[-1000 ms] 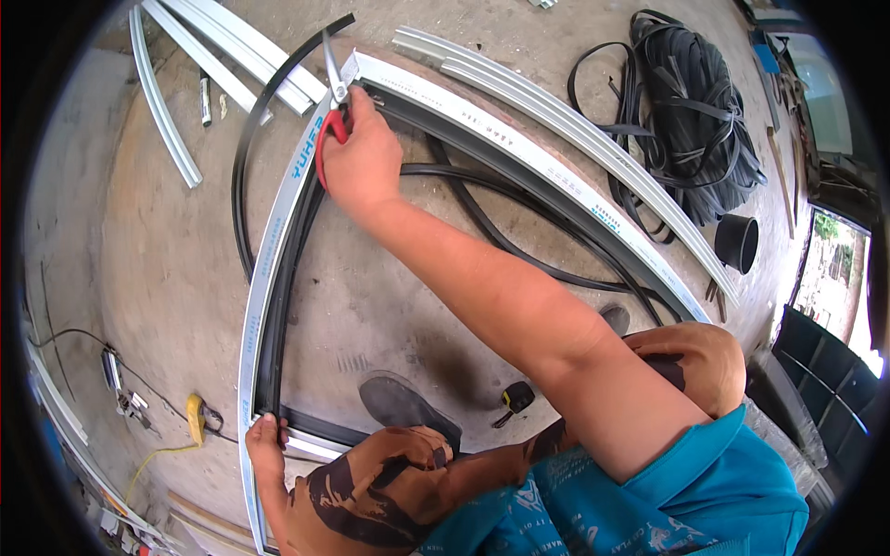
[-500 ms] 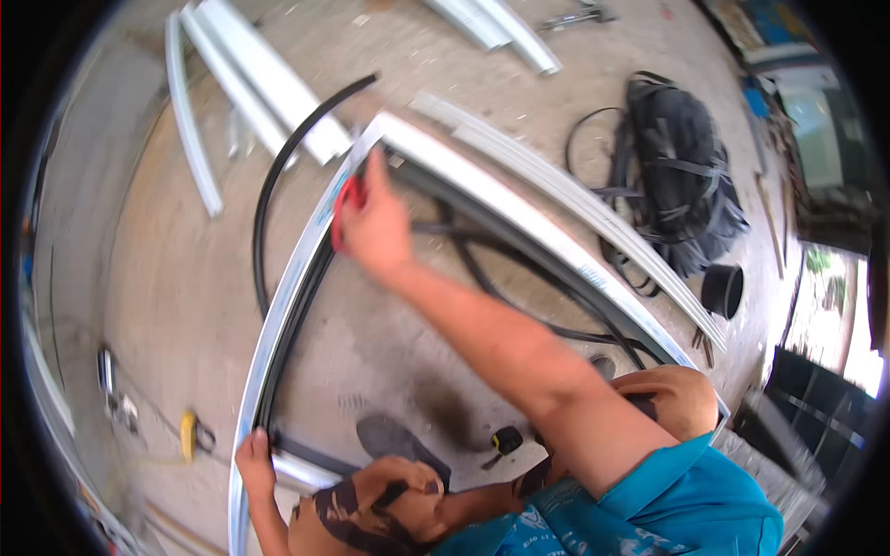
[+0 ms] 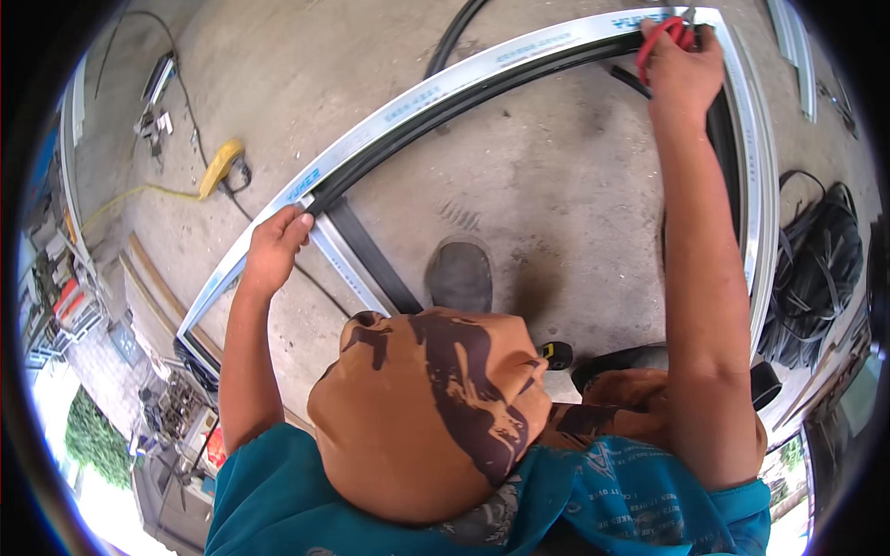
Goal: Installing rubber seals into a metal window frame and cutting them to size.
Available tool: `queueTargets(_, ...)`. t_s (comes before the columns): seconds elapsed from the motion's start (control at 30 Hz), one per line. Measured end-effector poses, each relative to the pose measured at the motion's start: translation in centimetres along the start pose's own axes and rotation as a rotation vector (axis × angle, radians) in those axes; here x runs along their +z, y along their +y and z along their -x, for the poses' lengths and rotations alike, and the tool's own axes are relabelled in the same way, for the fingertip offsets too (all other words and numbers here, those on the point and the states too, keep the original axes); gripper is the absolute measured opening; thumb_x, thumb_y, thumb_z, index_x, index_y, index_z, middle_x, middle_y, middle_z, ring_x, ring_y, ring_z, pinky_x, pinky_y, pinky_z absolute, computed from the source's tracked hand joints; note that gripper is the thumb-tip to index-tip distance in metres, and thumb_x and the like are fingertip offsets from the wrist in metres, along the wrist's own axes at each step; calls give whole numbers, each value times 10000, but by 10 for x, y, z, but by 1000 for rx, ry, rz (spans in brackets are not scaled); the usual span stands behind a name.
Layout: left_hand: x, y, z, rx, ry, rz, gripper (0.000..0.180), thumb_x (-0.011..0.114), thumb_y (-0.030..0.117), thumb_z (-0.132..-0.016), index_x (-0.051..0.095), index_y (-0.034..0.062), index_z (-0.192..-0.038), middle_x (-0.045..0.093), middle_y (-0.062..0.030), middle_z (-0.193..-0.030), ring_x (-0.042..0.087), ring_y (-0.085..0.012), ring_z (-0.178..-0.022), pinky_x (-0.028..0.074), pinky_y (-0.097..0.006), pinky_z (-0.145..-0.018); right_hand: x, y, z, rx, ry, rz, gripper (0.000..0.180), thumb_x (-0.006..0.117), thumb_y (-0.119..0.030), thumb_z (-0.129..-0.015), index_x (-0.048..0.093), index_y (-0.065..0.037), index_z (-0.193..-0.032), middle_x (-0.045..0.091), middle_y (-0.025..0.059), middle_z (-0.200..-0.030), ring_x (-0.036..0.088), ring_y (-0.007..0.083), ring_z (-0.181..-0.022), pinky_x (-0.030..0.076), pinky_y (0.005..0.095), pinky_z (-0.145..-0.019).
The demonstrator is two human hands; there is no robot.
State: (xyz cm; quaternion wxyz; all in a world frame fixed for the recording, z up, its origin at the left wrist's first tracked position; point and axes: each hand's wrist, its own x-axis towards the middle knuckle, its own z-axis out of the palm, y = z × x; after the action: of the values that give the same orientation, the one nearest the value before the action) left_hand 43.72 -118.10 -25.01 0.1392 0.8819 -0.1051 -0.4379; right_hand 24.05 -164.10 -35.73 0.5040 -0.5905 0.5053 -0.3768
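Observation:
A white metal frame (image 3: 408, 107), with blue printing and a black rubber strip (image 3: 464, 93) along its inner edge, spans in front of me. At its far right corner my right hand (image 3: 686, 79) is closed round red-handled scissors (image 3: 660, 48); their metal tips reach over the frame's corner. My left hand (image 3: 275, 248) pinches the rubber strip, thumb on top, where a crossbar (image 3: 348, 259) meets the frame. Whether its hidden fingers also hold the frame itself is unclear. A loose black strip end (image 3: 630, 82) shows inside the frame near the scissors.
A shoe (image 3: 461, 275) and a tape measure (image 3: 556, 355) are on the concrete floor inside the frame. Left of it lies a yellow power socket (image 3: 221, 165) with cables. A black backpack (image 3: 814, 278) and white profiles (image 3: 795, 56) lie to the right.
The view has swung left, so the frame appears turned and its far corner sits farther right. My right hand stays at that corner with the scissors; my left hand stays near the crossbar joint.

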Motion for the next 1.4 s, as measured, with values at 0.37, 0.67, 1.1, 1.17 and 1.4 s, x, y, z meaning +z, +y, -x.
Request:
queueTargets(0.37, -5, 18, -7, -116, 150, -226, 353, 672, 341, -879, 600, 25, -739, 570, -30, -642, 509, -111, -585, 423, -274, -563, -1, -12, 2, 58, -10, -5, 859, 839, -54, -723, 331, 114, -1395, 599, 174, -1116, 642, 188, -845, 548, 304, -642)
queueTargets(0.67, -3, 9, -10, -104, 241, -175, 342, 658, 327, -857, 654, -14, -824, 637, -136, -699, 596, -246, -667, 475, -362, -678, -2, -12, 4, 65, 3, -18, 842, 842, -38, -713, 349, 111, -1380, 608, 174, -1089, 637, 182, -786, 535, 299, -621)
queueTargets(1.1, -9, 21, -15, -173, 178, -220, 328, 631, 307, -857, 641, -12, -783, 636, -115, -673, 591, -222, -624, 468, -352, -641, -1, -14, 2, 87, 8, -20, 854, 847, -7, -688, 348, 103, -1373, 561, 208, -1175, 645, 233, -896, 577, 330, -675)
queueTargets(1.17, -9, 11, -18, -165, 132, -7, 295, 618, 274, -856, 621, -6, -765, 601, -72, -644, 541, -152, -592, 438, -315, -590, -3, -11, 0, 78, -8, -47, 851, 846, -6, -688, 352, 100, -1373, 565, 207, -1170, 645, 230, -894, 577, 333, -674)
queueTargets(1.4, -3, 6, -15, -156, 177, 14, 269, 614, 255, -843, 625, -4, -771, 596, -61, -633, 544, -140, -589, 436, -306, -581, -2, -11, 0, 66, 16, -43, 831, 850, -7, -684, 374, 103, -1356, 585, 208, -1135, 648, 219, -855, 569, 323, -659)
